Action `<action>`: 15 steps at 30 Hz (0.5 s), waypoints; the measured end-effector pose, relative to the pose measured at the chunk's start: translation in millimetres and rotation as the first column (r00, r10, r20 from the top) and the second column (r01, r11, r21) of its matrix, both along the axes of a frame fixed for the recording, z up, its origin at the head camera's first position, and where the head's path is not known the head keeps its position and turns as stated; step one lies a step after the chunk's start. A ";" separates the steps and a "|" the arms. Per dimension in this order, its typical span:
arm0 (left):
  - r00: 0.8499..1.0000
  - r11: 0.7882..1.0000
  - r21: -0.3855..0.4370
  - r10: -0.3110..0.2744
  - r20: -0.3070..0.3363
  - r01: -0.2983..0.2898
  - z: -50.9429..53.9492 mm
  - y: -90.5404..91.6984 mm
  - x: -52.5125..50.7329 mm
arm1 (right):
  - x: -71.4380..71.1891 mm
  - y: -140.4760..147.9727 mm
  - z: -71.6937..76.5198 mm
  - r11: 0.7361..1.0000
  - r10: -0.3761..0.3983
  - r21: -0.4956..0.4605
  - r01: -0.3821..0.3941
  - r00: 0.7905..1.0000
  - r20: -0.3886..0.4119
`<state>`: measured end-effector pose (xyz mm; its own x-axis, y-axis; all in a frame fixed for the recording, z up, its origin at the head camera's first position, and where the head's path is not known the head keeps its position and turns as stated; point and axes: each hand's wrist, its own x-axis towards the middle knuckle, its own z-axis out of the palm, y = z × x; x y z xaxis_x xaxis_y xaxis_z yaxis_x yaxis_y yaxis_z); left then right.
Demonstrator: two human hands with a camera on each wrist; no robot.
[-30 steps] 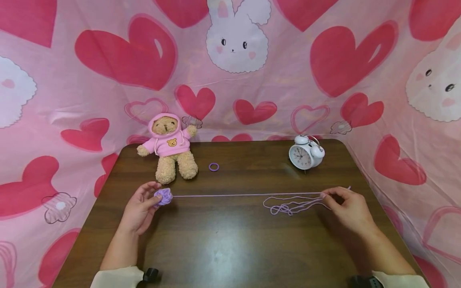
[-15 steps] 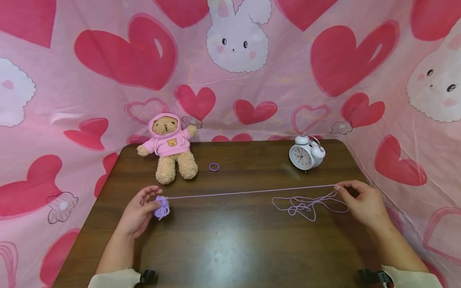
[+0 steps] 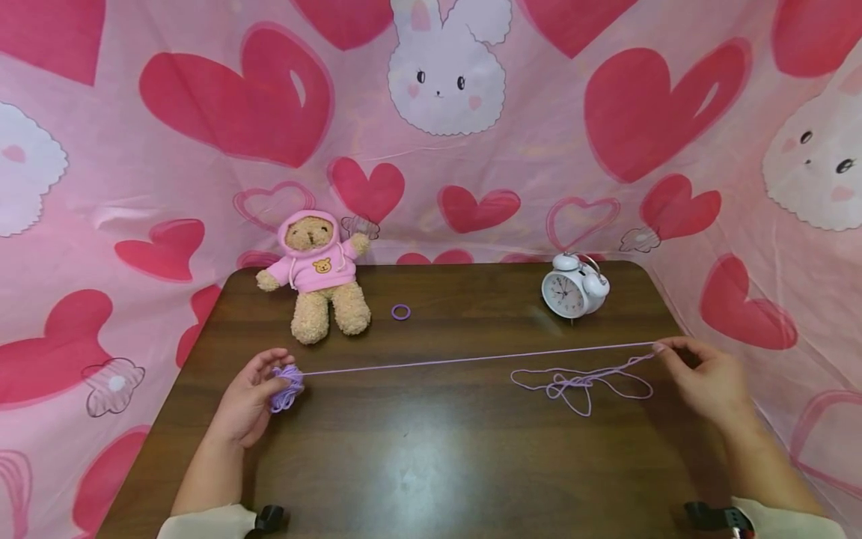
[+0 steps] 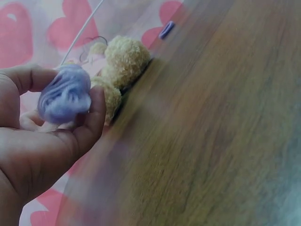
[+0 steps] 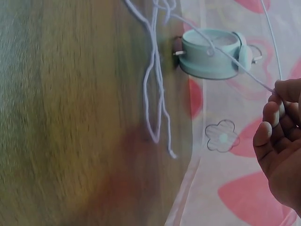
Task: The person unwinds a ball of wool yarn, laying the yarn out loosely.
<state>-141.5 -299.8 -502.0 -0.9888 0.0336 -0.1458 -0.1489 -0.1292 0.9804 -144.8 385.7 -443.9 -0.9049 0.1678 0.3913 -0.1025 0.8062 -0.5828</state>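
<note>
My left hand (image 3: 246,400) holds a small ball of purple yarn (image 3: 286,388) between thumb and fingers; the left wrist view shows the wound ball (image 4: 66,94) up close. From it a taut strand (image 3: 431,363) crosses above the table to my right hand (image 3: 707,378), rising slightly toward the right. Thumb and forefinger of that hand pinch the strand. Slack yarn (image 3: 572,384) drops from the pinch and lies in loose loops on the table. In the right wrist view, the loops (image 5: 155,94) and a loose end show against the wood.
A teddy bear (image 3: 322,262) in a pink hoodie sits at the table's back left. Beside it lies a purple ring (image 3: 400,312). A white alarm clock (image 3: 572,288) stands at the back right of the brown table (image 3: 417,442). Pink heart-patterned cloth (image 3: 458,165) hangs behind.
My right hand has moved right and slightly up, and my left hand slightly left, so the taut strand is longer. More slack loops now lie spread on the table.
</note>
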 end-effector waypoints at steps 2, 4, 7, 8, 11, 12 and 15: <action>1.000 1.000 0.017 -0.004 -0.004 0.004 0.1 -1.7 0.6 | -0.2 4.3 -0.7 1.000 -0.010 0.000 0.010 1.000 0.003; 1.000 0.999 0.038 -0.008 -0.010 0.009 0.0 -3.3 1.2 | -0.2 9.5 -1.7 1.000 -0.020 -0.001 0.020 1.000 0.009; 1.000 0.998 0.061 -0.012 -0.022 0.013 -0.5 -5.5 2.2 | -0.1 17.2 -3.5 0.999 -0.032 -0.005 0.032 0.999 0.007; 1.000 0.998 0.066 -0.012 -0.026 0.014 -0.7 -6.4 2.5 | 0.1 19.8 -4.0 0.999 -0.038 -0.006 0.038 0.999 0.009; 0.999 0.997 0.080 -0.008 -0.039 0.012 -0.9 -9.2 3.7 | 0.7 27.8 -6.1 0.998 -0.060 -0.004 0.061 0.998 0.021; 0.999 0.997 0.080 -0.004 -0.043 0.007 -1.0 -10.3 4.0 | 0.9 30.6 -7.0 0.998 -0.070 -0.003 0.070 0.997 0.031; 0.998 0.997 0.077 0.024 -0.059 -0.019 -0.7 -12.7 5.0 | 1.6 38.1 -9.4 0.995 -0.096 0.008 0.096 0.993 0.061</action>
<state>-136.5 -312.5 -502.7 -0.9963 0.0212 -0.0838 -0.0864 -0.2063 0.9747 -143.2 423.8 -453.3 -0.9069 0.2534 0.3366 0.0114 0.8132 -0.5818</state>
